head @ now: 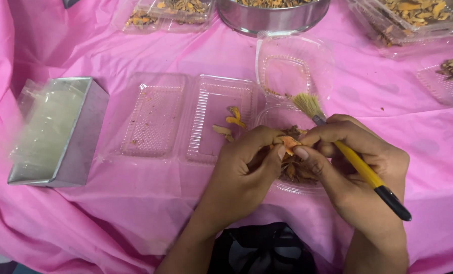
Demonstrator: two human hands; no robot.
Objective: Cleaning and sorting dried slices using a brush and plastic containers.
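While both hands pinched a dried orange flake (289,143) between their fingertips, it hung just above a clear plastic tray (307,186) heaped with brown and orange pieces, near the table's front edge. The left hand (244,175) gripped the flake narrowly with thumb and forefinger; the right hand (351,162) pinched it too, with a yellow-handled brush (356,162) tucked against its palm, bristles pointing away. Only three flakes (230,124) lay in the open hinged container (186,119) just beyond, so most of the heap seemingly remained. Farther off sat a metal box (77,152) at the left edge and a steel bowl (272,18) at the back.
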